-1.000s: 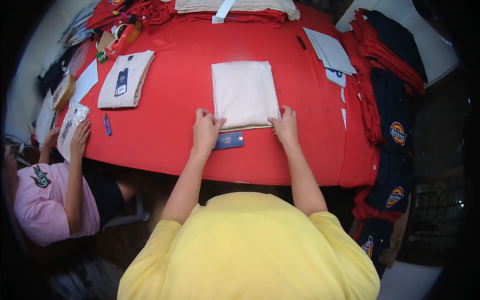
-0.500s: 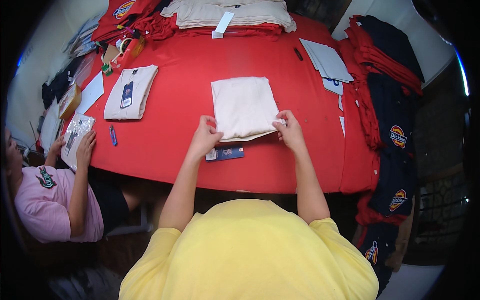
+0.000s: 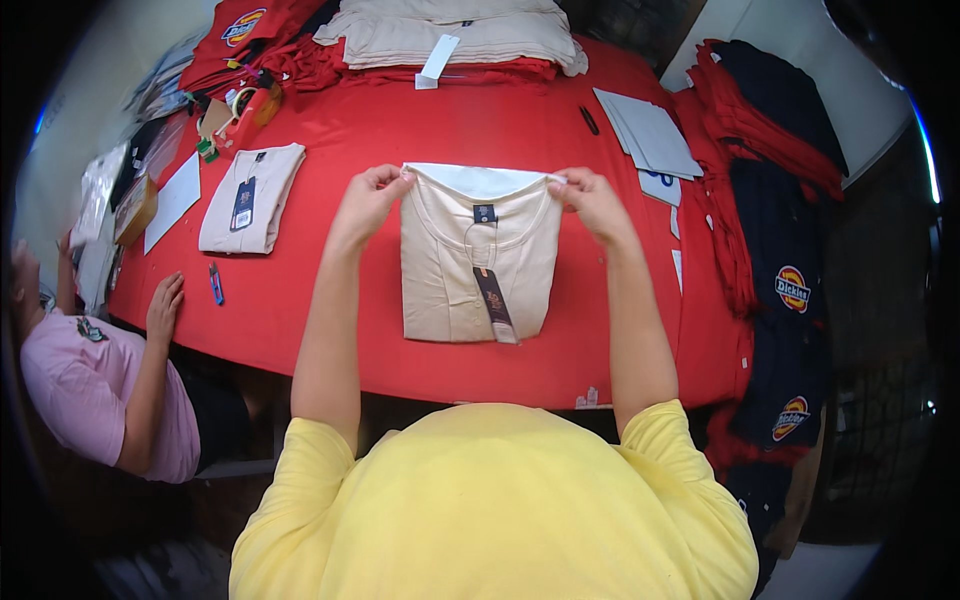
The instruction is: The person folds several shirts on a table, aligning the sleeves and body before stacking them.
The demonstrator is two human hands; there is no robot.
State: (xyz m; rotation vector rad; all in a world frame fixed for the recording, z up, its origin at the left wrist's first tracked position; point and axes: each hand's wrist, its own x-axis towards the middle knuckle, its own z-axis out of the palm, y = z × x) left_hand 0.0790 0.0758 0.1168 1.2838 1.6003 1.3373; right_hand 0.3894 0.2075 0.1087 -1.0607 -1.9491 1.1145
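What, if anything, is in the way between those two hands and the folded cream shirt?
Nothing visible: the left hand and right hand each pinch a far corner of the folded cream shirt. The dark tag is on its front, clear of both.

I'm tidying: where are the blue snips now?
Left in the head view, the blue snips lie on the red table, on the near side of a folded shirt.
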